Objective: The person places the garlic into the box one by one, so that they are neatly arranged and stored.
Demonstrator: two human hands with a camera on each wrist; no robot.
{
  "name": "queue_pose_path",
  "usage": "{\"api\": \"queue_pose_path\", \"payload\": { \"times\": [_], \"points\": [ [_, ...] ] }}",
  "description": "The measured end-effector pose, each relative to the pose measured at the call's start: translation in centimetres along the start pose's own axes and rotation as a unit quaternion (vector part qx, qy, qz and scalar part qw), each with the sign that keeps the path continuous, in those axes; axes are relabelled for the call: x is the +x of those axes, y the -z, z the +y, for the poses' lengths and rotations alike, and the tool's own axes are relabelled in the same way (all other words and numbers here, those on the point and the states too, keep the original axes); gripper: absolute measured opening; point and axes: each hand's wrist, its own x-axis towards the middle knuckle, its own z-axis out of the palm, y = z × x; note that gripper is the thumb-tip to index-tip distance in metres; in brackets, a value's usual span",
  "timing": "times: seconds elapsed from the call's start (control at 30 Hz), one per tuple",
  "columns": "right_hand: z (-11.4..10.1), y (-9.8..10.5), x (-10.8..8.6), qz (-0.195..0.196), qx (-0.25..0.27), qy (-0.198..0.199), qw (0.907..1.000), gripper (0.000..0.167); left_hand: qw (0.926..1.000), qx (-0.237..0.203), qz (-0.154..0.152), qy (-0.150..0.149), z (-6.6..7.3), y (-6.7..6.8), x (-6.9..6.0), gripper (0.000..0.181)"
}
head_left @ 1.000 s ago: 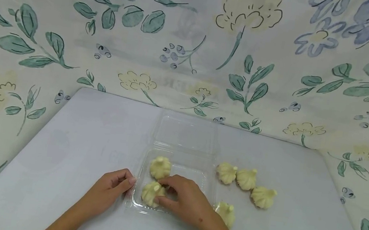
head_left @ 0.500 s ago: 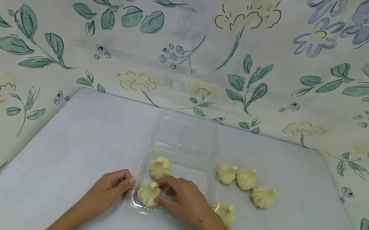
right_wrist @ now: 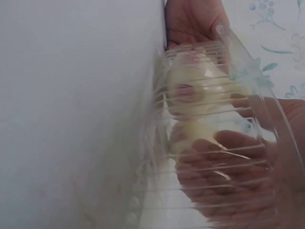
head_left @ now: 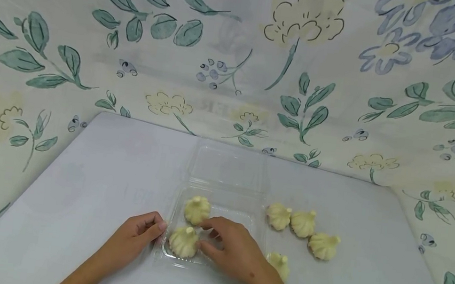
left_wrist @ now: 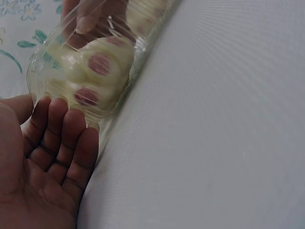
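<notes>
Easing off nearer boxed garlic (head_left: 183, 244), right hand (head_left: 234, 251) half-curled, empty; left hand (head_left: 137, 234) pinches container (head_left: 241, 203).

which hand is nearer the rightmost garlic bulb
Right: right hand reaches into the clear container, left of the rightmost bulb; left hand is farther left, at the container's edge.

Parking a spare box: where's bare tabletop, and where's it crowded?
Bare: white table left of the left hand, and right of the four loose garlic bulbs. Crowded: clear clamshell container, with two boxed garlic bulbs on its left and the right hand over its base; two loose bulbs crowd its right side.
</notes>
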Motion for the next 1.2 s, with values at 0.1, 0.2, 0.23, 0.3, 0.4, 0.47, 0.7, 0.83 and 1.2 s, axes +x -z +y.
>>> {"api": "queue_pose_path", "payload": {
  "times": [0.1, 0.2, 0.23, 0.3, 0.4, 0.47, 0.7, 0.83, 1.2],
  "points": [
    [-0.1, 0.6, -0.2, 0.003, -0.002, 0.002, 1.0, 0.032, 1.0, -0.001, 0.0, -0.003, 0.0, 0.0, 0.0, 0.024],
    [-0.2, 1.1, -0.5, 0.002, -0.007, 0.003, 1.0, 0.034, 1.0, 0.001, 0.0, -0.008, 0.0, 0.0, 0.0, 0.024],
    [-0.3, 1.3, -0.5, 0.002, -0.011, 0.003, 0.9999, 0.034, 1.0, 0.001, 0.0, -0.009, 0.0, 0.0, 0.0, 0.024],
    [-0.5, 1.7, -0.7, 0.002, -0.016, 0.001, 0.9999, 0.034, 0.9999, 0.001, 0.001, -0.01, 0.0, 0.0, -0.1, 0.024],
    [-0.8, 2.3, -1.1, 0.001, -0.016, -0.006, 0.9999, 0.034, 1.0, -0.002, 0.001, -0.009, 0.0, 0.0, -0.1, 0.024],
    [-1.1, 2.7, -1.5, -0.001, -0.012, -0.007, 0.9999, 0.035, 1.0, -0.003, -0.001, -0.009, 0.0, 0.0, -0.1, 0.024],
    [-2.0, 4.5, -3.0, 0.018, -0.025, -0.008, 0.9995, 0.039, 0.9999, 0.002, -0.001, -0.014, -0.1, 0.0, 0.0, 0.024],
    [-1.9, 5.6, -4.0, 0.045, -0.044, -0.025, 0.9977, 0.037, 0.9999, 0.005, 0.001, -0.013, -0.1, 0.1, 0.1, 0.024],
    [-0.2, 8.9, -7.2, 0.102, -0.076, -0.069, 0.9895, 0.037, 1.0, 0.003, 0.001, 0.002, -0.1, 0.0, -0.1, 0.025]
  ]
}}
